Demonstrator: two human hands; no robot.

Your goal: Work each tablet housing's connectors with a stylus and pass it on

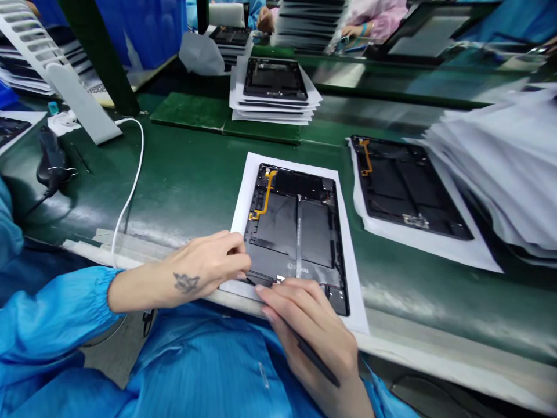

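Observation:
An opened tablet housing point(278, 226) lies on a white sheet point(243, 180) at the front edge of the bench. Inside it are dark battery panels, an orange flex cable point(267, 197) and a grey strip down the middle. My left hand point(209, 264) is closed in a pinch at the housing's near left corner; what its fingertips hold, if anything, is hidden. In my right hand point(313, 325) are slim black tweezers point(319, 363), slanting under the fingers. Their tip points towards the near left corner, close to my left fingertips. My right fingers cover part of the housing's near edge.
Another tablet housing point(409, 186) lies on paper to the right, beside a thick paper stack point(513, 162). Further back stands a pile of housings with sheets point(276, 81). A white cable point(134, 186), white stand point(78, 98) and black handheld device point(52, 157) occupy the left. People sit opposite.

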